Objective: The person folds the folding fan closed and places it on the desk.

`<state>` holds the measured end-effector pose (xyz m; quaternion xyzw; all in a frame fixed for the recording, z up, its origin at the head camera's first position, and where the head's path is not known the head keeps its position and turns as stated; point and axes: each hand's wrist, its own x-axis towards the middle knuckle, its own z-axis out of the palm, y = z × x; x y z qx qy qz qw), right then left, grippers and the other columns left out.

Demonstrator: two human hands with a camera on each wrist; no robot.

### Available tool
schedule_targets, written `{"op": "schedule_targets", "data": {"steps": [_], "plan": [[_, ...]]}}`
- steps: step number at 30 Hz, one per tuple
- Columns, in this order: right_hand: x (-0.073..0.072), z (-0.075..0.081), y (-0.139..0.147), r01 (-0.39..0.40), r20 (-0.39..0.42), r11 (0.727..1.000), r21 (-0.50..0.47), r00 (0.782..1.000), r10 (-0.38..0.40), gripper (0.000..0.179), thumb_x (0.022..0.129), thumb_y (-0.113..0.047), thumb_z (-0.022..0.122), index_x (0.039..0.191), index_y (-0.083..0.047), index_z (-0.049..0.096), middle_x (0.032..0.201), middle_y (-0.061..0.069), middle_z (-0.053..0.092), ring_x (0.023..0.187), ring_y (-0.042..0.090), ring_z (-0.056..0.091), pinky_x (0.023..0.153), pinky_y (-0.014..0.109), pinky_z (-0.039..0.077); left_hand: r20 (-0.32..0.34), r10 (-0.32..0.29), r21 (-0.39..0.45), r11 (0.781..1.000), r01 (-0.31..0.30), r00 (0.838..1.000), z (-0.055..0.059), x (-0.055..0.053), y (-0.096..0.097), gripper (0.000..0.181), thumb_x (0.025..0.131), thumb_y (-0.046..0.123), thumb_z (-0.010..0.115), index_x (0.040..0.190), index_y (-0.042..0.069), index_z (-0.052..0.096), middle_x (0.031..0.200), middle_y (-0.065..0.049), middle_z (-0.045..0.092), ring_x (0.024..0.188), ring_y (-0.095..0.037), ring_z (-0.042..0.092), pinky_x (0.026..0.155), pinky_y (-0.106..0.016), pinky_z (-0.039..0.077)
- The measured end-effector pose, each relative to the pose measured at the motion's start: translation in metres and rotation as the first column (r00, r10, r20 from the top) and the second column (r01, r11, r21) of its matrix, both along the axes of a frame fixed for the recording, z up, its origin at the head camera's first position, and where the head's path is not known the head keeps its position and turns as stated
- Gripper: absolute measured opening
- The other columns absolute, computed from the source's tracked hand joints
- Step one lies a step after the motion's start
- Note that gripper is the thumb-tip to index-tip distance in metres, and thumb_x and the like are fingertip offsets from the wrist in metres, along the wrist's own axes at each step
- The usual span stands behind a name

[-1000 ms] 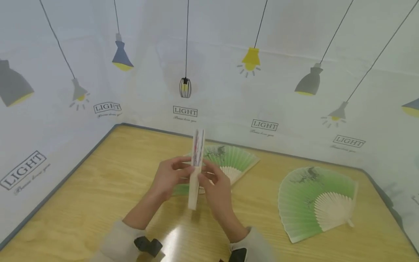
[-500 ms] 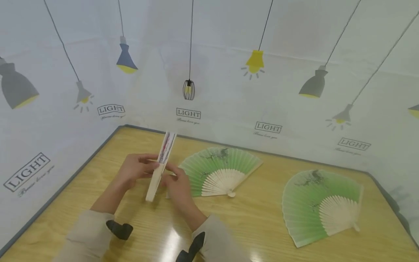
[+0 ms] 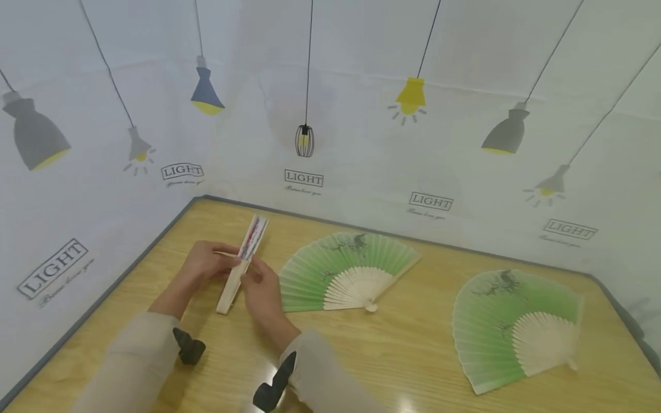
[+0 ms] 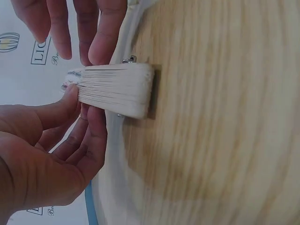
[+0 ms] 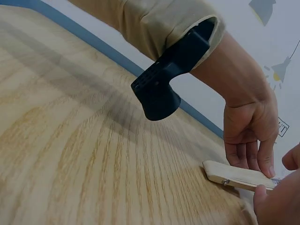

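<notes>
A folded fan point(image 3: 231, 284) with pale ribs and a patterned end lies between both hands on the table's left side, its near end close over the wood. My left hand point(image 3: 202, 263) grips it from the left. In the left wrist view, the thumb point(image 4: 70, 96) presses the ribs while the fingers curl beneath. My right hand point(image 3: 264, 287) is at the fan's right side, its fairly straight fingertips point(image 4: 101, 54) at the edge. A metal rivet point(image 5: 225, 182) shows near the fan's end. Right of the hands, a green spread fan point(image 3: 304, 275) lies on the table.
Another green spread fan point(image 3: 480, 332) lies farther right on the wooden table point(image 3: 403, 355). A grey edge borders the table along a white backdrop point(image 3: 356, 137) printed with lamps. Black wrist cameras point(image 3: 188, 347) sit on both sleeves.
Both hands have carried the folded fan left and lowered it, tilting it from nearly upright towards the table. The first green fan is now fully uncovered. The view has shifted slightly.
</notes>
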<state>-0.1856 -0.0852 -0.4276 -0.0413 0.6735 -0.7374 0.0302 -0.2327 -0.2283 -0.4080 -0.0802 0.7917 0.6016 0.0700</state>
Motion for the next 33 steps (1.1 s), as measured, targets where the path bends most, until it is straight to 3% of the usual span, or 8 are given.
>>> {"op": "schedule_targets", "data": {"steps": [8,14,17,25,29,33], "plan": [[-0.006,-0.003,-0.005,0.011,0.075,1.000,0.002,0.997,-0.012,0.045,0.092,0.003,0.054,0.136,0.002,0.049,0.124,0.018,0.059,0.116,0.030,0.055,0.094,0.035,0.050,0.039,0.035,-0.099,0.995,-0.031,0.999,-0.004,-0.007,-0.001,0.035,0.085,0.000,0.069,0.116,-0.014,0.059,0.097,-0.018,0.062,0.070,-0.011,0.062,0.065,-0.027,0.058],[-0.010,0.000,-0.006,0.017,0.136,0.998,-0.066,0.991,-0.008,0.043,0.091,0.004,0.053,0.133,0.004,0.050,0.125,0.018,0.059,0.113,0.029,0.057,0.092,0.033,0.051,0.030,0.057,-0.170,0.984,-0.051,0.998,-0.002,-0.009,0.002,0.031,0.084,0.002,0.070,0.110,-0.012,0.063,0.089,-0.015,0.064,0.067,-0.011,0.061,0.062,-0.026,0.058],[-0.011,0.003,-0.008,-0.007,0.166,0.997,-0.071,0.986,0.019,0.044,0.091,0.003,0.053,0.135,0.004,0.049,0.127,0.018,0.057,0.114,0.029,0.056,0.093,0.035,0.051,0.016,0.061,-0.232,0.971,-0.055,0.998,0.000,-0.009,0.001,0.029,0.084,0.001,0.070,0.108,-0.012,0.064,0.088,-0.016,0.065,0.066,-0.011,0.060,0.058,-0.024,0.057],[-0.011,0.003,-0.010,-0.043,0.169,0.997,-0.071,0.984,0.054,0.051,0.089,0.004,0.052,0.139,0.002,0.044,0.129,0.016,0.056,0.113,0.027,0.056,0.086,0.032,0.052,-0.026,0.084,-0.433,0.897,-0.087,0.996,0.003,-0.006,0.009,0.024,0.082,0.004,0.066,0.102,-0.009,0.068,0.092,-0.022,0.068,0.062,-0.017,0.057,0.050,-0.022,0.050],[-0.012,0.001,-0.011,-0.038,0.150,0.997,-0.060,0.988,0.046,0.048,0.090,0.005,0.053,0.137,0.003,0.046,0.128,0.017,0.057,0.113,0.028,0.057,0.086,0.032,0.053,-0.009,0.107,-0.445,0.890,-0.100,0.994,0.007,-0.003,0.012,0.025,0.083,0.004,0.065,0.104,-0.010,0.067,0.097,-0.025,0.067,0.065,-0.019,0.058,0.051,-0.023,0.048],[-0.015,0.001,-0.010,-0.021,0.126,0.999,0.027,0.992,0.017,0.044,0.091,0.004,0.055,0.134,0.002,0.051,0.125,0.016,0.060,0.110,0.025,0.058,0.086,0.031,0.053,0.004,0.118,-0.435,0.894,-0.104,0.993,0.010,-0.003,0.014,0.026,0.086,0.005,0.064,0.107,-0.011,0.066,0.101,-0.026,0.066,0.067,-0.020,0.059,0.052,-0.022,0.049]]}}
